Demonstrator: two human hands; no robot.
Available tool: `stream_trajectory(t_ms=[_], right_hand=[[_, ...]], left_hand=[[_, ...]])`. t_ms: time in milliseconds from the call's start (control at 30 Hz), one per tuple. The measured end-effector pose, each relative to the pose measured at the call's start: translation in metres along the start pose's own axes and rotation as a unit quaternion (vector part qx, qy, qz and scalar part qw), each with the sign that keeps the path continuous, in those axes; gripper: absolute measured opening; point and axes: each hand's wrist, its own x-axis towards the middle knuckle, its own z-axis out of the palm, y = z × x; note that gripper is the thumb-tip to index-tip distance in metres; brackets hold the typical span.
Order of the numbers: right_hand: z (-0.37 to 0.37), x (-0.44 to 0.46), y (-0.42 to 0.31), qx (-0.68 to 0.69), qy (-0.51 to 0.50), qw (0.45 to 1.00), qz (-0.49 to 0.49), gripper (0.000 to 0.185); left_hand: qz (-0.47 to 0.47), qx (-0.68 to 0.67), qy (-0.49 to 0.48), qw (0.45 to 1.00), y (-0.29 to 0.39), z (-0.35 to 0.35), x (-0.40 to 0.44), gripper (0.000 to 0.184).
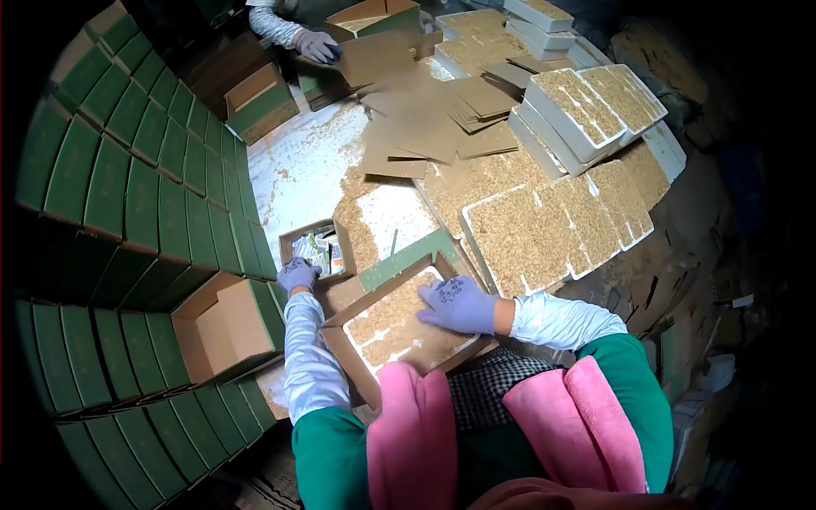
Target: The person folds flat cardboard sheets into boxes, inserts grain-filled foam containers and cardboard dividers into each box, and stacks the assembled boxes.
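Note:
My left hand (297,274), in a lavender glove, is at the near left corner of a small cardboard box (342,246) that holds colourful printed packets (318,252). Its fingers are bent at the box's rim, and I cannot make out what they hold. My right hand (459,304), gloved alike, lies with fingers apart on a white foam tray (399,327) topped with tan, sawdust-like material. This tray sits inside an open cardboard box (347,355) with a green flap (410,257), right in front of my body.
Stacked green boxes (102,187) form a wall on the left, with an open box (223,327) among them. Filled foam trays (552,225) and stacked trays (586,110) stand right. Cardboard sheets (416,119) lie mid-table. Across the table, a co-worker's gloved hand (318,47) touches cardboard.

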Motion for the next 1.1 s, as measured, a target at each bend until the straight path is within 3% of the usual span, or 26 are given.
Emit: stream_trajectory(t_ms=[67, 100, 167, 233, 267, 300, 367, 400, 433, 533, 567, 667, 767, 833, 867, 967, 1067, 1100], right_hand=[[-0.045, 0.0, 0.025, 0.07, 0.113, 0.991, 0.015, 0.034], [-0.057, 0.017, 0.065, 0.113, 0.219, 0.968, 0.044, 0.029], [-0.082, 0.064, 0.161, 0.024, 0.331, 0.935, 0.125, 0.029], [-0.078, 0.122, 0.269, -0.119, 0.243, 0.927, 0.26, 0.046], [-0.052, 0.148, 0.32, -0.196, 0.282, 0.898, 0.276, 0.05], [-0.033, 0.166, 0.36, -0.271, 0.322, 0.86, 0.289, 0.053], [-0.037, 0.168, 0.393, -0.282, 0.282, 0.883, 0.248, 0.054], [-0.037, 0.168, 0.399, -0.288, 0.261, 0.893, 0.229, 0.054], [-0.038, 0.164, 0.397, -0.298, 0.276, 0.892, 0.199, 0.048], [-0.062, 0.147, 0.38, -0.256, 0.212, 0.922, 0.198, 0.034], [-0.064, 0.14, 0.381, -0.275, 0.3, 0.902, 0.147, 0.022], [-0.096, 0.108, 0.353, -0.286, 0.205, 0.922, 0.163, 0.02], [-0.132, 0.062, 0.289, -0.248, 0.19, 0.933, 0.177, 0.026], [-0.158, 0.032, 0.229, -0.206, 0.155, 0.939, 0.229, 0.04], [-0.156, 0.022, 0.225, -0.164, 0.225, 0.942, 0.187, 0.039], [-0.155, -0.016, 0.19, -0.024, 0.406, 0.909, 0.088, 0.036], [-0.123, -0.043, 0.102, 0.029, 0.484, 0.859, -0.164, 0.025], [-0.104, -0.044, 0.074, -0.011, 0.399, 0.878, -0.265, 0.023]], left_hand=[[0.005, -0.044, 0.023, 0.999, -0.004, 0.014, 0.005, 0.041], [-0.01, -0.075, 0.035, 0.996, -0.004, 0.016, 0.001, 0.039], [-0.003, -0.134, 0.065, 0.989, -0.006, 0.012, -0.01, 0.037], [0.013, -0.192, 0.126, 0.973, -0.01, 0.002, -0.028, 0.033], [0.028, -0.247, 0.147, 0.957, -0.006, -0.022, -0.051, 0.033], [0.041, -0.289, 0.181, 0.939, -0.001, -0.046, -0.077, 0.029], [0.13, -0.285, 0.273, 0.909, 0.017, -0.096, -0.146, 0.015], [0.22, -0.228, 0.313, 0.895, 0.032, -0.121, -0.187, 0.009], [0.301, -0.227, 0.286, 0.881, 0.048, -0.137, -0.221, 0.01], [0.383, -0.108, 0.167, 0.902, 0.085, -0.101, -0.282, 0.021], [0.391, -0.088, 0.146, 0.904, 0.084, -0.06, -0.285, 0.02], [0.419, -0.091, 0.024, 0.903, 0.069, -0.009, -0.286, 0.053], [0.443, -0.188, 0.027, 0.876, 0.054, -0.011, -0.28, 0.07], [0.422, -0.223, 0.06, 0.877, 0.052, -0.035, -0.281, 0.064], [0.399, -0.233, 0.057, 0.885, 0.051, -0.051, -0.285, 0.061], [0.362, -0.289, 0.177, 0.868, 0.034, -0.056, -0.284, 0.051], [0.257, -0.394, 0.317, 0.824, 0.013, -0.06, -0.287, 0.047], [0.224, -0.417, 0.37, 0.8, 0.006, -0.064, -0.292, 0.048]])
